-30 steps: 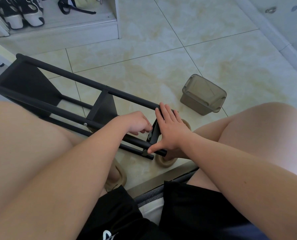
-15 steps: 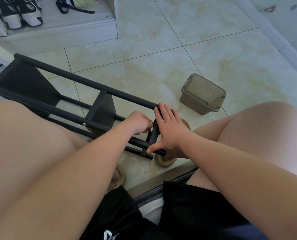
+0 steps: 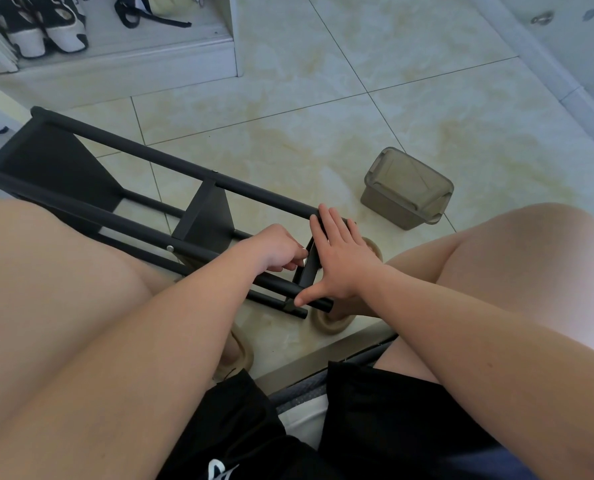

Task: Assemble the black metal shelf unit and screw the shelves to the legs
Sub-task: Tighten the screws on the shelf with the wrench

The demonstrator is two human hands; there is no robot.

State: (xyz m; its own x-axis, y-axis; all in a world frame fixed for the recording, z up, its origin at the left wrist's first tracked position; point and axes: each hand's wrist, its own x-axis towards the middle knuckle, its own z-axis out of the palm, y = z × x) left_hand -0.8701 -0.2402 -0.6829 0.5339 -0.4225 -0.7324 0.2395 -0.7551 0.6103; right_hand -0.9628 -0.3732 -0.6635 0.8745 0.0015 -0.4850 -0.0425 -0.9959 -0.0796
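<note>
Head view: I see shelf unit (image 3: 150,154) on its side on floor (image 3: 288,98), long axis running up-left from end shelf (image 3: 308,271). Right hand (image 3: 340,261), fingers straight, presses end shelf from right. Left hand (image 3: 278,247) at its left face, fingers curled; what they pinch, cannot tell.

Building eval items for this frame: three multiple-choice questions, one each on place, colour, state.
1. Where is the lidded plastic box? A on the floor, right of the shelf unit; B on a shelf; C in the lap.
2. Box colour? A red; B translucent grey-brown; C white.
3. How is the right hand? A a fist; B flat, fingers straight, on the end shelf; C holding a drill.
Key: A, it sits on tiles beside the unit; B, murky see-through plastic; B, palm spread over the panel.
</note>
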